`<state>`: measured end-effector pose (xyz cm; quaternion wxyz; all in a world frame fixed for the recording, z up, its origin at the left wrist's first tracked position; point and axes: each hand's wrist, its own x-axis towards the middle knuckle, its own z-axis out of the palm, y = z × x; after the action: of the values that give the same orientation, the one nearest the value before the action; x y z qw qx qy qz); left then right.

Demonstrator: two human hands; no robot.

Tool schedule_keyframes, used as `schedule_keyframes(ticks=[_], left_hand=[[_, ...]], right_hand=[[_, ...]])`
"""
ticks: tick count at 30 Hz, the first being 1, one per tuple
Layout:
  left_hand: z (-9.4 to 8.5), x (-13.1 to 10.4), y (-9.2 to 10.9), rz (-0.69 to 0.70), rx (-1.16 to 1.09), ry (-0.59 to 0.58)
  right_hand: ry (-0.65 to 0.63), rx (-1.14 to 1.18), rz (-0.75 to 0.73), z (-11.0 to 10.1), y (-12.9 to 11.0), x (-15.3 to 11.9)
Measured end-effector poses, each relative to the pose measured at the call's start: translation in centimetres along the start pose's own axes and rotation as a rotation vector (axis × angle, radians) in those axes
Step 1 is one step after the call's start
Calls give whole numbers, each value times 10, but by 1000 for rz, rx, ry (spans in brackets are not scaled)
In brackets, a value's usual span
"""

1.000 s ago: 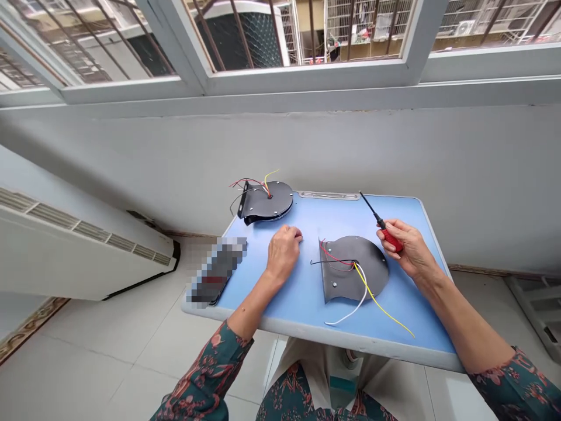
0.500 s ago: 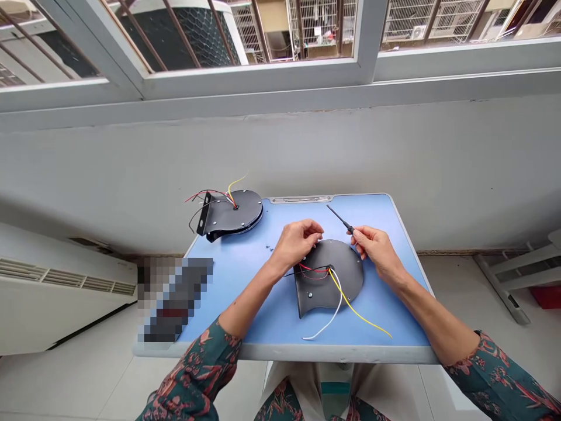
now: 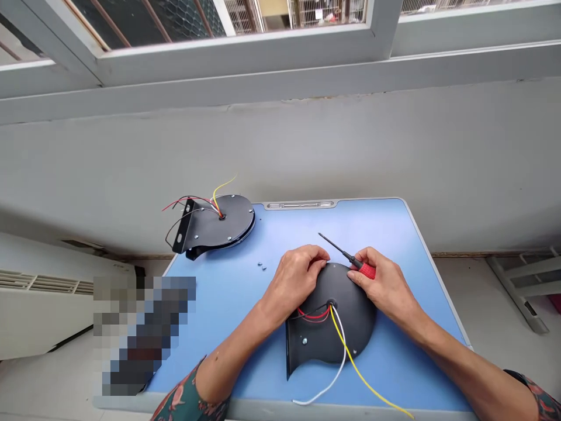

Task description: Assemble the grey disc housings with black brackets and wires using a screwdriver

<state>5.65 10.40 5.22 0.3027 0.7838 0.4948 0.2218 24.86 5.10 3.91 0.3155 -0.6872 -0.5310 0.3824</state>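
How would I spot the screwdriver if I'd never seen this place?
Start at the blue tabletop and find the right hand beside the nearer dark metal plate. The screwdriver is in its fingers, slim shaft pointing away and leftward. Its red handle sets it apart from the dark plate.

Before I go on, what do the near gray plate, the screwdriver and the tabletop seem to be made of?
Near plate: probably painted metal, matte dark gray; thin edge and even coat, though plastic is possible.
Screwdriver: slim dark shaft, likely metal; the red-and-black handle looks like plastic or rubber.
Tabletop: perhaps laminate, smooth blue with soft sheen.
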Motion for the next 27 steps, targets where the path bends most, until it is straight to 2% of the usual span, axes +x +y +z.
schedule_keyframes(ticks=[6,11,21,27], left_hand=[[-5,-13,1,-23,18,-86],[-8,-17,1,-98,-22,-165],[-9,-13,4,-133,-125,-178],[-9,-13,2,-122,-103,-135]], right_hand=[[-105,-8,77,1,-2,-7],[-178,18,106,1,-4,-9],[-170,26,116,2,-7,-9],[-155,37,103,3,-5,-8]])
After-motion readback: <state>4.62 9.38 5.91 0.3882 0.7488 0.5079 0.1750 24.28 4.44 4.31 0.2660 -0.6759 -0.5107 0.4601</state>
